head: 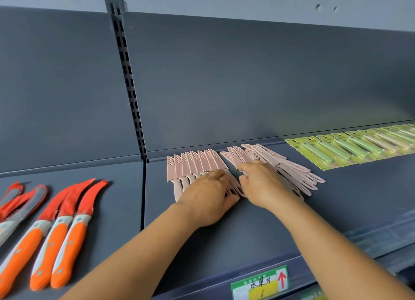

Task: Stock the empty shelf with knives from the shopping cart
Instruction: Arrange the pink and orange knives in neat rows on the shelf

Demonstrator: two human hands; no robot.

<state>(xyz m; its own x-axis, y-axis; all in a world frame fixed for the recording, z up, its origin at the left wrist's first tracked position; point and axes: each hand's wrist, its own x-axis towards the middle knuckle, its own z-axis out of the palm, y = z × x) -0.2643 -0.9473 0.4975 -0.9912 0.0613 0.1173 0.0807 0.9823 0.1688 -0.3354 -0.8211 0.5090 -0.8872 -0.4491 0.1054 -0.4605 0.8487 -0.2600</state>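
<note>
Pink sheathed knives lie on shelf, long axes front-to-back, sheath tips toward back panel. Left hand presses flat on handles; right hand pinches one from the loose pile.

Both bare forearms are extended forward, wrists close together; the left hand is laid palm-down, while the right hand is curled, knuckles raised.

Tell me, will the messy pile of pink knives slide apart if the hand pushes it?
Probably. The loose pink knives lie crisscrossed on the smooth shelf, so they likely slide and fan out. Their plastic sheaths look stiff and light, and being flat, they shouldn't roll under the right hand.
</note>
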